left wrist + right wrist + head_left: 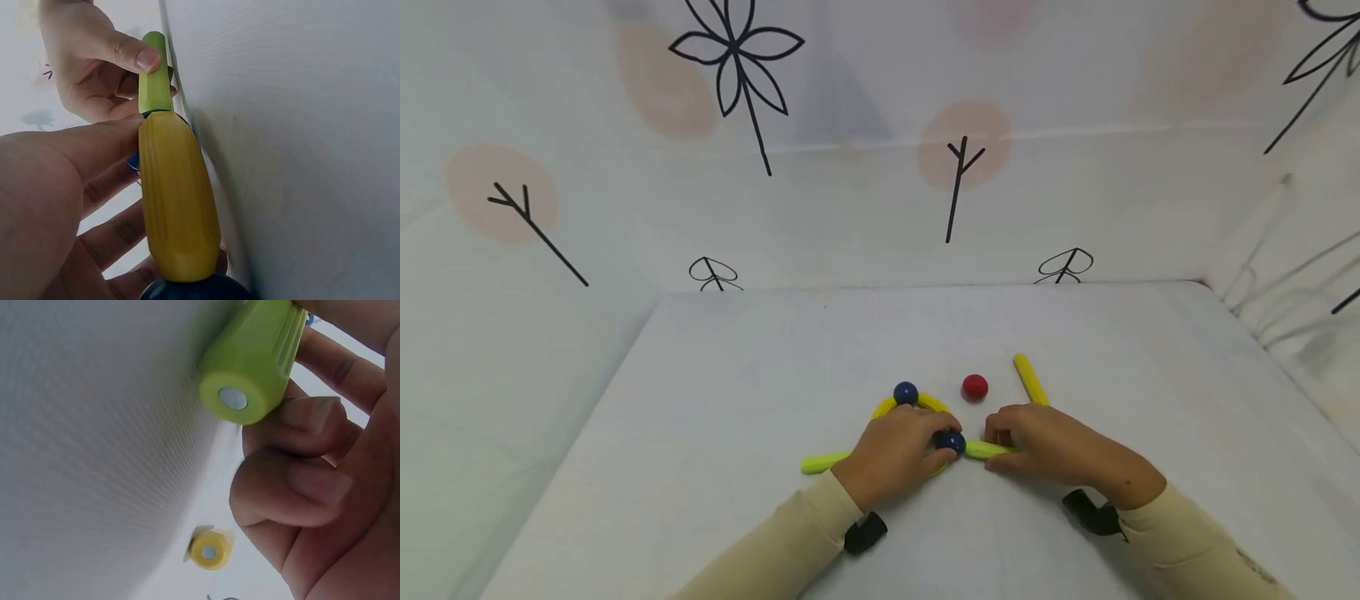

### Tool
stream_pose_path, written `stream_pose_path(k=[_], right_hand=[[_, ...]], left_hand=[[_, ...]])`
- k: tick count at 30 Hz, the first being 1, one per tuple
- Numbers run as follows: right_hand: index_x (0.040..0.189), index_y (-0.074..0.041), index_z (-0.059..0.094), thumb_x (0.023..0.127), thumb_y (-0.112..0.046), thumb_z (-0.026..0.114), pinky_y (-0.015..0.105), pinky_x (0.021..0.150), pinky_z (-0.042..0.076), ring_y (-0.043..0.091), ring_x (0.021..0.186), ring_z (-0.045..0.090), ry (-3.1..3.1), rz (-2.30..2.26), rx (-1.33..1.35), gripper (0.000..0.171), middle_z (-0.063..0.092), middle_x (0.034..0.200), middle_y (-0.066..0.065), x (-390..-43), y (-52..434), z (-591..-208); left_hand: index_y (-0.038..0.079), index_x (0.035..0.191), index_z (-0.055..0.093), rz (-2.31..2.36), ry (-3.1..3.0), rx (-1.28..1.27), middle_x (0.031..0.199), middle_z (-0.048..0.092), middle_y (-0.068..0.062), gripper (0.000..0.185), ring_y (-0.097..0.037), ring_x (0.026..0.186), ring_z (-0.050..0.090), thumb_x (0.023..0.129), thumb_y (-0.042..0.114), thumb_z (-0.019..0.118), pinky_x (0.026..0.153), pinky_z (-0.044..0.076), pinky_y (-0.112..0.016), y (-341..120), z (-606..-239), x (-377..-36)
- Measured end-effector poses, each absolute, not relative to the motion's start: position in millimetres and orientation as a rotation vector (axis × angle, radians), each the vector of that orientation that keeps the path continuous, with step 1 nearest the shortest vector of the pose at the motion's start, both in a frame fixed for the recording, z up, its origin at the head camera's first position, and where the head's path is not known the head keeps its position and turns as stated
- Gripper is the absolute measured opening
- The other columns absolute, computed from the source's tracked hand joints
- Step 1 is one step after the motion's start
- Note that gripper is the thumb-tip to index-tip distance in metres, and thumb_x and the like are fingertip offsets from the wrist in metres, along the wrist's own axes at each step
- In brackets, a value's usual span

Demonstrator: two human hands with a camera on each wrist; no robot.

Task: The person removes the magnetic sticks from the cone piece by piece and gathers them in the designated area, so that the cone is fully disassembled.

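Both hands meet: right hand [1045, 446] grip pinches green stick [988, 450].

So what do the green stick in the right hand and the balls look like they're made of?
The green stick looks like matte moulded plastic: ribbed sides and a small silvery disc set in its end, possibly a magnet. The blue ball and red ball are glossy with small highlights, so perhaps coated metal or hard plastic. The yellow curved piece looks like similar matte plastic.
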State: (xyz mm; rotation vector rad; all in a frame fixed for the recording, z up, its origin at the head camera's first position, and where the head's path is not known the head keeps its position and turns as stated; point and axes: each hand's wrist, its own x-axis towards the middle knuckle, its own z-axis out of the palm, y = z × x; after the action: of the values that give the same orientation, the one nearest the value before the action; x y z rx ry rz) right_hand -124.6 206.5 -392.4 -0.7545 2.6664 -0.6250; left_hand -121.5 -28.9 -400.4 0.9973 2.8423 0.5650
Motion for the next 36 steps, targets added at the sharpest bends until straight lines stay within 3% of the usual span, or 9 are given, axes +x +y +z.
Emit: stream_pose_path(k=[22,27,36], right_hand=[[0.091,-0.024,0.064,0.088,-0.035,0.076,0.020,0.061,0.043,0.002,0.070,0.051,2.567,-0.795,-0.698,0.016,0.056,0.078,-0.011,-129,217,-390],[0.105,-0.019,0.064,0.095,-0.033,0.069,0.022,0.056,0.046,0.007,0.065,0.053,2.670,-0.849,-0.558,0.018,0.063,0.083,-0.006,-132,220,-386],[0.130,-0.006,0.051,0.101,-0.023,0.058,0.028,0.056,0.050,0.016,0.072,0.061,2.872,-0.999,-0.208,0.034,0.064,0.106,0.017,-141,235,-380]], left_hand=[[0.027,0.124,0.069,0.544,2.841,0.995,0.113,0.072,0.011,0.034,-0.004,0.100,0.063,0.092,0.038,0.072,0.087,0.053,-0.026,-31,-398,-123],[0.027,0.124,0.069,0.551,2.841,1.010,0.112,0.073,0.009,0.034,-0.003,0.095,0.062,0.092,0.038,0.072,0.086,0.053,-0.026,-32,-398,-123],[0.026,0.123,0.069,0.571,2.844,1.008,0.112,0.073,0.008,0.034,-0.004,0.095,0.062,0.092,0.037,0.072,0.085,0.053,-0.025,-33,-398,-122]])
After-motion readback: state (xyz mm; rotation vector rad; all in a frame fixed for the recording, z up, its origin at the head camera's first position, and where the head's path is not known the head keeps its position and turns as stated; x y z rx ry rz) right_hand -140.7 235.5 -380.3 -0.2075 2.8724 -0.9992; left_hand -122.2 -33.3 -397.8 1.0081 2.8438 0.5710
